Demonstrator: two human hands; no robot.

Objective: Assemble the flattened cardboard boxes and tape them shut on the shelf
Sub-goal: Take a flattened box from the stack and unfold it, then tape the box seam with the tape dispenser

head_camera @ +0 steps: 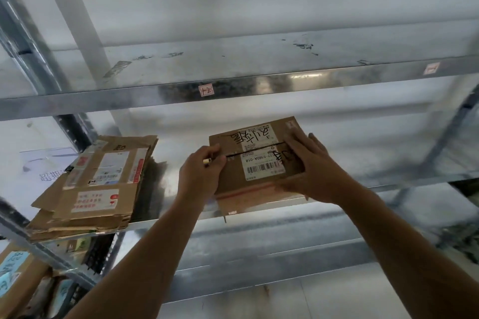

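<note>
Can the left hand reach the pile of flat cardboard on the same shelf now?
Probably yes: the pile lies just left of the left hand, with only bare shelf between. But this hand pinches a small object, so its grip is taken.

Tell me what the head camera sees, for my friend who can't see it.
Two hands hold a closed cardboard box on a metal shelf: the right hand presses its top, the left hand pinches a small pale object at the seam. Flattened boxes are stacked to its left.
</note>
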